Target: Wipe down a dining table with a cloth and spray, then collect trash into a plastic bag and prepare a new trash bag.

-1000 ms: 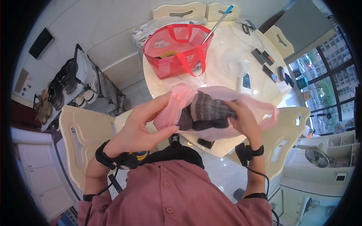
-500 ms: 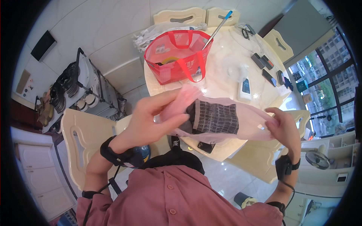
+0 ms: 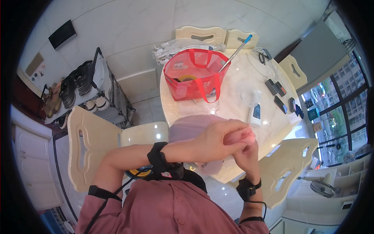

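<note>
One pink bag, at the near edge of the table: mouth apparently gathered, no knot visible. Left hand fingers pinch bunched plastic; right hand partly hidden, finger grip unclear.

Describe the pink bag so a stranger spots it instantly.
Go to the near edge of the pale table, where the left hand and right hand meet. Between them is the gathered end of a pink plastic bag, its body spreading leftward. Unlike the red tote beyond, it is pale and filmy.
</note>
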`<state>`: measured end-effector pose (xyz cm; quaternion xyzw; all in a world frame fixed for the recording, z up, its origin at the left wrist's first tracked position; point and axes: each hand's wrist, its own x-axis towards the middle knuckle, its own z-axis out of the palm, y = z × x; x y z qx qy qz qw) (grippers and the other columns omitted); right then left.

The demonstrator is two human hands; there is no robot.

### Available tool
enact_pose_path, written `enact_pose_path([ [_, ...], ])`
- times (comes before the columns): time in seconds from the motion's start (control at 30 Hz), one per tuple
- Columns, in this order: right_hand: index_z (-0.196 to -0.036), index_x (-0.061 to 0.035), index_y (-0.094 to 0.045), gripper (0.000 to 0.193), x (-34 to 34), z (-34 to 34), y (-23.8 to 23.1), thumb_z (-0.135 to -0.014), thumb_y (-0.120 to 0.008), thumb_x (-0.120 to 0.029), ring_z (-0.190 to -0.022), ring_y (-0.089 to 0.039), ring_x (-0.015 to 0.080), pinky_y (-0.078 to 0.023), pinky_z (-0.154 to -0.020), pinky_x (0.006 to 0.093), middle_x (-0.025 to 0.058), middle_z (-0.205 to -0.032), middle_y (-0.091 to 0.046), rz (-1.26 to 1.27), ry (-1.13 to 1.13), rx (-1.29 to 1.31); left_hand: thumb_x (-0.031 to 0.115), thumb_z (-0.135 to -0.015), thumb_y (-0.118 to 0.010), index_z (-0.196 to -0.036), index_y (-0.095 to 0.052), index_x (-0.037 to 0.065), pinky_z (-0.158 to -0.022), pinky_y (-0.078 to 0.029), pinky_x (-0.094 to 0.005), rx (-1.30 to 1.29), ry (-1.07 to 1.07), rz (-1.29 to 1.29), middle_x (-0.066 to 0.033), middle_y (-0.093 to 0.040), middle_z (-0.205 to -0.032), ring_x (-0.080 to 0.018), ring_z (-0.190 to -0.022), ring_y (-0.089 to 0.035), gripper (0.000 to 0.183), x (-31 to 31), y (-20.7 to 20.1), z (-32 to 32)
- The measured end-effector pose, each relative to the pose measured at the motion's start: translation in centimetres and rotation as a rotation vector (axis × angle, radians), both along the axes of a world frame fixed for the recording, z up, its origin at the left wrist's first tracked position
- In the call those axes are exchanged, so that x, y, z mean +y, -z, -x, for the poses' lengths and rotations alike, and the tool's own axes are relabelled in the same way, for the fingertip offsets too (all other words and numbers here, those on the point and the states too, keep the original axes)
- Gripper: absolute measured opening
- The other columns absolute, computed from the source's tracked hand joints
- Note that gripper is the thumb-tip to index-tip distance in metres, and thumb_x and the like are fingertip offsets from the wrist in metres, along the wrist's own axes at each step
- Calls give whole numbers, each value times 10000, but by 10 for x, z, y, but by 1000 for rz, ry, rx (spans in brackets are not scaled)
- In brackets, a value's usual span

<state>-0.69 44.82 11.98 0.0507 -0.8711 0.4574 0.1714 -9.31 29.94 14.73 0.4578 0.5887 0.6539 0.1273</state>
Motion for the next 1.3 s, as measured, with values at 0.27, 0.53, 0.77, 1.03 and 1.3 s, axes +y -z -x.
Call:
enact_pose_path([
  [0.27,-1157,7,-365,317,4,6,-18,-889,-453,-136,-895,-564,185,-455,-818,313,157,-966,-550,451,179,-479,33,-724,-614,-863,-578,52,-619,-450,-320,517,-48,9,-53,-588,-803,-225,-720,-576,144,-16,-18,12],
  [0.53,-1197,-6,-413,344,-25,1,16,-890,-448,-158,-972,-520,184,-404,-880,328,114,-1027,-544,-37,-212,-26,180,-625,-605,-859,-585,97,-662,-415,-352,1123,302,85,-71,-549,-881,-231,-810,-550,250,4,-29,-2],
  [0.77,-1086,-30,-547,308,-19,-7,4,-945,-379,-246,-940,-512,119,-415,-833,270,57,-1009,-563,702,16,-396,101,-689,-600,-860,-581,63,-660,-439,-343,621,-73,138,-89,-546,-817,-262,-763,-539,175,-8,-23,24],
  [1.03,-898,-46,-557,506,-8,-5,9,-940,-263,-456,-613,-499,94,-399,-565,207,27,-665,-540,761,11,-545,-70,-679,-612,-917,-579,4,-601,-440,-281,508,-45,155,-104,-535,-766,-209,-689,-547,252,-7,-11,19],
  [1.3,-856,-61,-536,445,-15,-5,9,-931,-325,-446,-551,-441,83,-333,-490,219,19,-641,-515,786,15,-393,-42,-661,-615,-966,-547,3,-603,-435,-281,385,58,191,-108,-508,-805,-213,-680,-533,316,0,5,15],
])
